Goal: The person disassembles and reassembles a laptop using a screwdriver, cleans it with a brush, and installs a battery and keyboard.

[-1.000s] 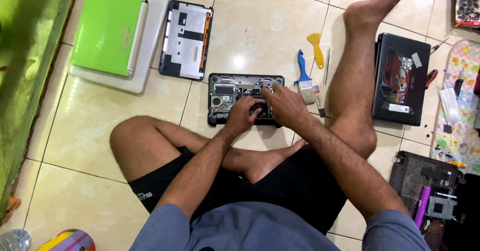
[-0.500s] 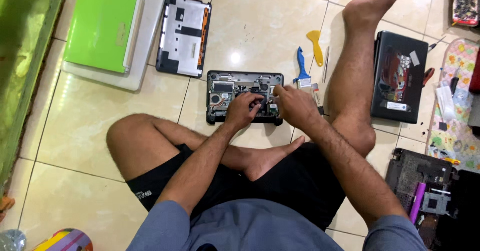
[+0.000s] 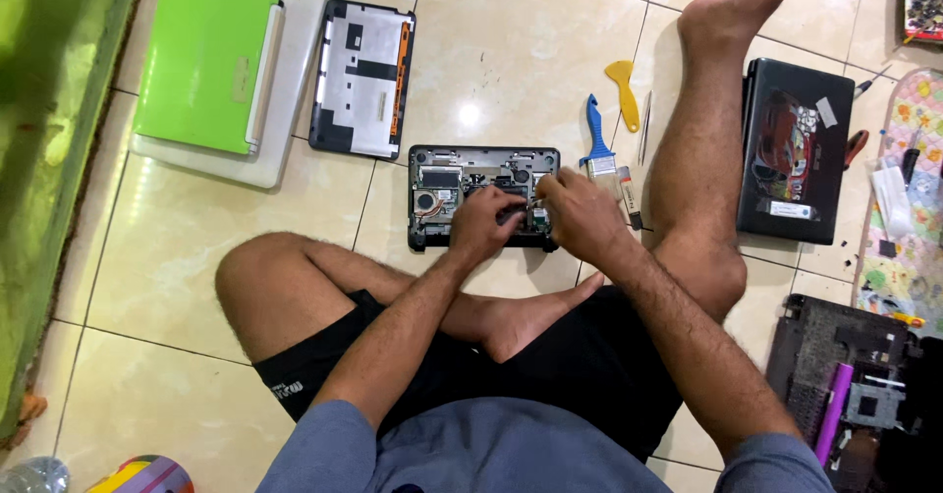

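An opened small laptop base (image 3: 447,184), its circuit board and fan exposed, lies on the tiled floor in front of my crossed legs. My left hand (image 3: 483,224) rests on the middle of the board, fingers curled down onto the parts. My right hand (image 3: 580,216) sits at the base's right side, fingertips pinched close to the left hand over a small part. Whether it holds a tool is too small to tell. A blue-handled brush (image 3: 599,144) lies just right of the base.
A removed bottom cover (image 3: 361,79) and a green laptop (image 3: 204,61) on a white one lie at the back left. A yellow pry tool (image 3: 623,88) is by the brush. A black laptop (image 3: 794,149) and a dismantled chassis (image 3: 845,375) sit right of my leg.
The view has shifted slightly. Both hands have stayed on the board, drawing closer together, with my right hand moving in toward the left one.
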